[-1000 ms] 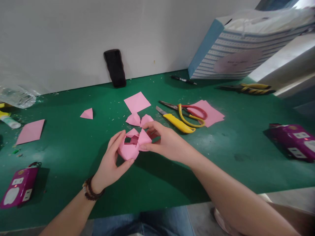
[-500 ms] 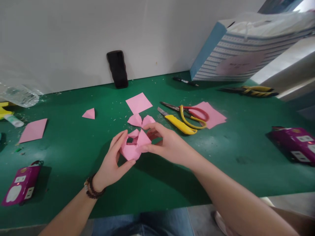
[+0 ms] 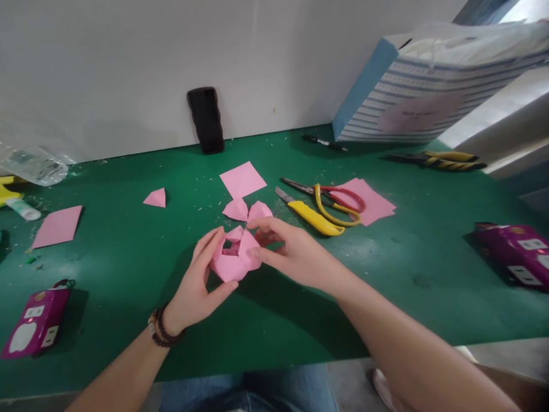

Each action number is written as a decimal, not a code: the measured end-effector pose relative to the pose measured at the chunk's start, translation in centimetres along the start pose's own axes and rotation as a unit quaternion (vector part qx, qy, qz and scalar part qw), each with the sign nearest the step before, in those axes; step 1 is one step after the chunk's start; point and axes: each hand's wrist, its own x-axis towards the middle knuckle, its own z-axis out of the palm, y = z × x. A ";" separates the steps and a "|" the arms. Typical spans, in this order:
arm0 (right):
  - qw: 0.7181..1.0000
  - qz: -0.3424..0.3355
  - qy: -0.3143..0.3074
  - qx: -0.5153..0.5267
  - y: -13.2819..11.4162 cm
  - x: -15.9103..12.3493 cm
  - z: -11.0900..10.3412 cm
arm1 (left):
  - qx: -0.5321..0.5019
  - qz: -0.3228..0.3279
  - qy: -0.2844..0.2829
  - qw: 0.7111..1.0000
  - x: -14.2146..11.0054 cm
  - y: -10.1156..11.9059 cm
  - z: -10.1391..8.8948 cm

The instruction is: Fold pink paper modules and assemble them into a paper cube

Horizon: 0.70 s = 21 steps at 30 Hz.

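Note:
A folded pink paper piece, made of joined origami parts around an open hollow, is held just over the green table. My left hand grips its left side, thumb at the lower front and fingers along the far left. Between the thumb and fingers of my right hand is the pointed right-hand flap of the same piece. Just behind it lie two small folded pink petals, side by side. Farther back is a flat pink paper square. Another folded pink bit lies to the left.
Right of my hands are a yellow utility knife and scissors, partly over stacked pink sheets. A phone leans on the wall. Purple power strips sit at both sides; pliers, a pen and a striped bag stand behind.
My right thumb has shifted up from the flap's lower edge onto its face, and the flap sits closer against the rest of the folded piece. My left hand keeps its hold.

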 end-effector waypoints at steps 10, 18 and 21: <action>0.999 -0.025 -0.032 0.004 -0.4 -0.1 -0.4 | -0.013 0.006 -0.039 0.999 0.2 -0.3 -0.5; 0.999 -0.025 -0.029 -0.012 -0.6 -0.1 -0.5 | -0.007 0.013 -0.039 0.999 0.3 -0.3 -0.6; 0.999 -0.014 -0.023 -0.026 -0.7 -0.3 -0.5 | -0.004 0.017 -0.028 0.999 0.3 -0.1 -0.6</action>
